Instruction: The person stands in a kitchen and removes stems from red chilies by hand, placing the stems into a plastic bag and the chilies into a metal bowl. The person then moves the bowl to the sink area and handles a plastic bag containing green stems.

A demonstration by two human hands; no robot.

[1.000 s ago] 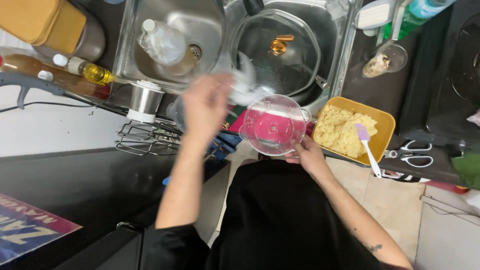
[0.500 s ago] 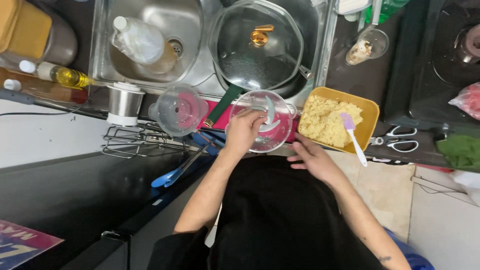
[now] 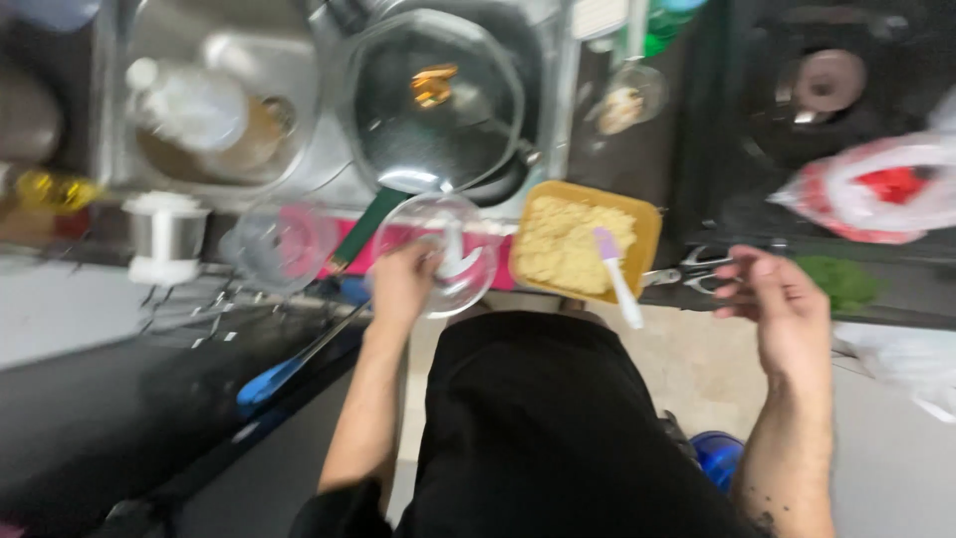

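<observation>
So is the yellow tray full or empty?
Full: the yellow tray is covered with pale crumbly food, and a spatula rests in it.

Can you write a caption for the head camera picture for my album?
Left hand on a clear glass bowl; right hand open near steel scissors.

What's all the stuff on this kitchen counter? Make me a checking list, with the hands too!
Surface: dark counter beside a steel sink; picture blurry.
Job's things: clear glass bowl on a pink mat.
Clutter: yellow tray of pale crumbly food with a spatula, second glass bowl, dark pan in the sink, scissors, blue-handled tool, red-and-white bag.
Hands: left hand on the clear glass bowl; right hand open, holding nothing.
Cables: nothing seen.
Surroundings: stove burner, tiled floor.
</observation>
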